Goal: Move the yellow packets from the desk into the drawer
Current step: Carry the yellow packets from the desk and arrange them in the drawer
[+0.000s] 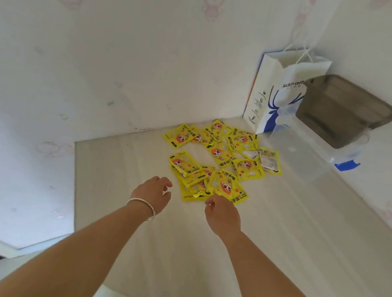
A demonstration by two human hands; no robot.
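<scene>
Several yellow packets (220,161) with a cartoon face lie scattered and overlapping on the white desk (177,245), toward its far right corner. My left hand (153,193), with a white bracelet on the wrist, hovers just left of the nearest packets, fingers curled and apart, holding nothing. My right hand (222,214) is right at the near edge of the pile, fingers loosely bent, empty. No drawer is in view.
A white and blue paper coffee bag (277,94) stands in the far corner against the wall. Beside it a grey-brown plastic tub (342,110) rests on a clear box (314,154) with a blue clip. The desk's left edge drops off near the wall.
</scene>
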